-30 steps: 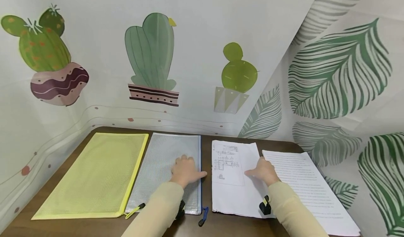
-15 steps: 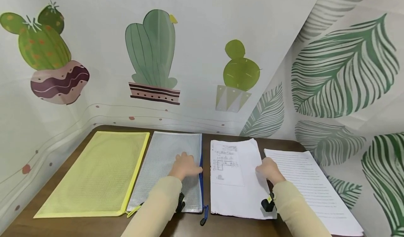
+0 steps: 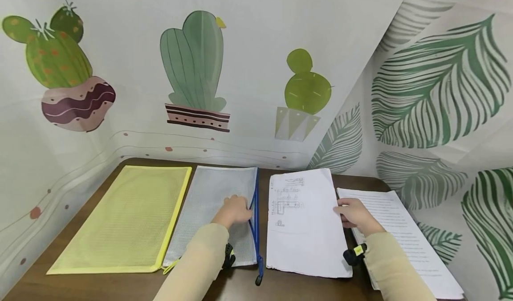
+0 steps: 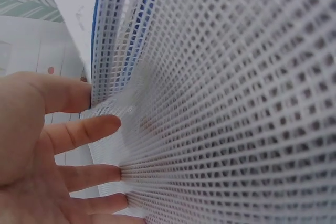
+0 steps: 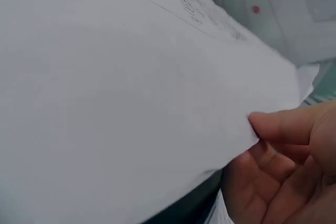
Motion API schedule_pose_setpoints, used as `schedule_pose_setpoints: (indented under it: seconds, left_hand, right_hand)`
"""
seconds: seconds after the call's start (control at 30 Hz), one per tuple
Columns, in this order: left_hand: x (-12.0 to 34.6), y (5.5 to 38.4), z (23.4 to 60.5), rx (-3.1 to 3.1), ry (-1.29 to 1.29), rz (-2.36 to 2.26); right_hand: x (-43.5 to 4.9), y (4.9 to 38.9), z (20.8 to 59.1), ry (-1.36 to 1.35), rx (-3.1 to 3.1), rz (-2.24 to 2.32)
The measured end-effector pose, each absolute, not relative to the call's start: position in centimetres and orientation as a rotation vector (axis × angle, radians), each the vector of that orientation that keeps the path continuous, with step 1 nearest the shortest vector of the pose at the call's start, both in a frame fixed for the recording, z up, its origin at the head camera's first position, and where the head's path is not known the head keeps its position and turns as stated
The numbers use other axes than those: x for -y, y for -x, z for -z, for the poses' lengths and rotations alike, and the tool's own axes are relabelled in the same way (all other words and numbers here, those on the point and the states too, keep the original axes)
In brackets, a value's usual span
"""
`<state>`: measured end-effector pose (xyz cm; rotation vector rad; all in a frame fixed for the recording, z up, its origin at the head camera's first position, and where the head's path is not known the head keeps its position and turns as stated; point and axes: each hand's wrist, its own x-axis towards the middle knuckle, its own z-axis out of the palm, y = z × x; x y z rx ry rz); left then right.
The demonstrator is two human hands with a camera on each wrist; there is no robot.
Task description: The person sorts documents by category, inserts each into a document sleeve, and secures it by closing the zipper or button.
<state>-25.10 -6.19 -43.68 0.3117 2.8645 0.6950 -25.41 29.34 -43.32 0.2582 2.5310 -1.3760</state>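
Observation:
A white mesh zipper pouch (image 3: 220,183) with a blue zipper edge lies in the middle of the desk. My left hand (image 3: 234,211) rests over it and pinches the upper layer by that edge, which bows up into a narrow gap. Close up in the left wrist view, the thumb is at the blue-edged border and the fingertips (image 4: 113,124) meet the mesh (image 4: 226,103). My right hand (image 3: 356,213) pinches the right edge of a paper stack (image 3: 308,250) bearing a line drawing. In the right wrist view, the paper (image 5: 131,103) slopes up to the thumb, its edge raised.
A yellow mesh zipper pouch (image 3: 120,221) lies at the left. Another stack of printed sheets (image 3: 409,234) lies at the right, partly behind the right forearm. The blue zipper pull (image 3: 259,274) hangs toward the front of the brown desk (image 3: 296,287). Behind is a cactus-patterned wall covering (image 3: 248,69).
My right hand has moved right to the paper's edge, gripped it and raised it. My left thumb has drawn in to the pouch's blue edge and pulled it up, parting the layers.

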Motion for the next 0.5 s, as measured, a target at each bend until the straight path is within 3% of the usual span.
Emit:
schedule_pose_setpoints:
  seconds: [0.5]
  left_hand:
    - [6.9,24.6,43.4,-2.821,-0.357,-0.793]
  right_hand:
    - [-31.1,25.4,41.6,-0.33,-2.107,1.906]
